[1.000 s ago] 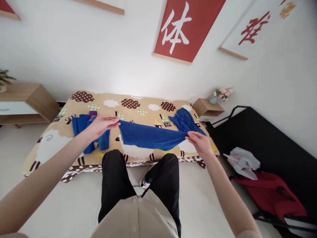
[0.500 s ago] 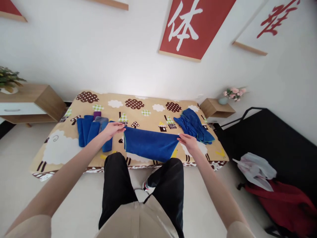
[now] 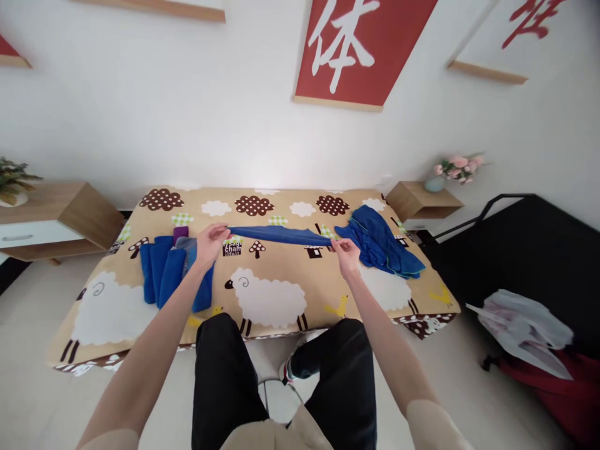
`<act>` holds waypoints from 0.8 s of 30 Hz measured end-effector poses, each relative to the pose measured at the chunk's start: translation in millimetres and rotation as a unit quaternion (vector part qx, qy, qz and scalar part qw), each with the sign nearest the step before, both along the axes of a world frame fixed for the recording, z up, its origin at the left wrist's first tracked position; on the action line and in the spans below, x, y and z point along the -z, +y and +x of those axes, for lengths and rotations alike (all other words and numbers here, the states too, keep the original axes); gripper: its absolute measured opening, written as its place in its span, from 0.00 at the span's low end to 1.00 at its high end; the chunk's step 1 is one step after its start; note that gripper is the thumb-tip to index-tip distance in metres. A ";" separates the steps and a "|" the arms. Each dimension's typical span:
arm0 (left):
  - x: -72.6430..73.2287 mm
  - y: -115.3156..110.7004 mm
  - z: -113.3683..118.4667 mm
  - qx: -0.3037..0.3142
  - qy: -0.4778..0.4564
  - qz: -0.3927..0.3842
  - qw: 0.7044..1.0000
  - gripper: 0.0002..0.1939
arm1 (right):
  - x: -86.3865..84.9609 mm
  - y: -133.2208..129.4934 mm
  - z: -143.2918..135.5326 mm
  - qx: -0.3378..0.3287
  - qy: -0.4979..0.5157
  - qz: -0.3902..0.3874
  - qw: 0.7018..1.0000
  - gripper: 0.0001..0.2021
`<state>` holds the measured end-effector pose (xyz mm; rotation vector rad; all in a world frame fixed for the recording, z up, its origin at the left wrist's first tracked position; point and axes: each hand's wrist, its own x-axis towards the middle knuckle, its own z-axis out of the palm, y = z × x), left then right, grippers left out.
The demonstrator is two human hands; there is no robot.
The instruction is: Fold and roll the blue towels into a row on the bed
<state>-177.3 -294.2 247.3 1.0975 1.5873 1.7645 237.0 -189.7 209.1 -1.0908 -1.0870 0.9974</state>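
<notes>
"Between the fingers of the left hand and the right hand, what is newly changed?"

"The cloth is now shown as a narrow strip; the broad panel seen hanging below the fingers half a second ago is no longer shown. Its far edge is rippled."

"And what is meant by that for the work?"

"It is judged that the cloth is being swung or turned while held up, with its shape not yet settled. By all appearances it is held above the bed, not laid on it."

"How are the fingers set?"

"One end is pinched in the left fingertips, the other in the right, and the cloth is kept stretched between them."

"What else is found around?"

"Beside the left fingers, folded cloths are set in a row, mostly blue. Just beside the right fingers, a crumpled pile is left. Well to the right of them, a bag is seen; farther beyond, flowers are stood."

"Is anything in the way?"

"Some folded cloths are partly hidden by the left forearm. Whether the pile is touched by the right hand cannot be told. On the near side of the fingers, the bed's edge is approached by the knees."
</notes>
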 end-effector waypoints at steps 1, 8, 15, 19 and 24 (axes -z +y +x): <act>17.3 -10.0 -0.2 -0.001 0.015 -0.019 1.000 0.25 | 15.1 -6.7 1.5 -0.003 -0.018 -0.013 1.000 0.22; 178.0 -87.1 15.5 0.035 0.128 -0.372 0.919 0.14 | 146.4 -82.2 13.4 -0.038 -0.250 -0.273 0.928 0.16; 253.4 -100.3 29.6 0.099 0.146 -0.507 0.844 0.13 | 213.3 -124.1 8.9 -0.044 -0.252 -0.389 0.885 0.12; 251.3 -99.5 19.8 0.103 0.163 -0.511 0.838 0.15 | 220.3 -114.7 9.6 -0.019 -0.249 -0.391 0.886 0.11; 247.4 -105.8 0.0 0.104 0.221 -0.510 0.825 0.11 | 219.3 -104.3 21.9 -0.012 -0.261 -0.432 0.863 0.17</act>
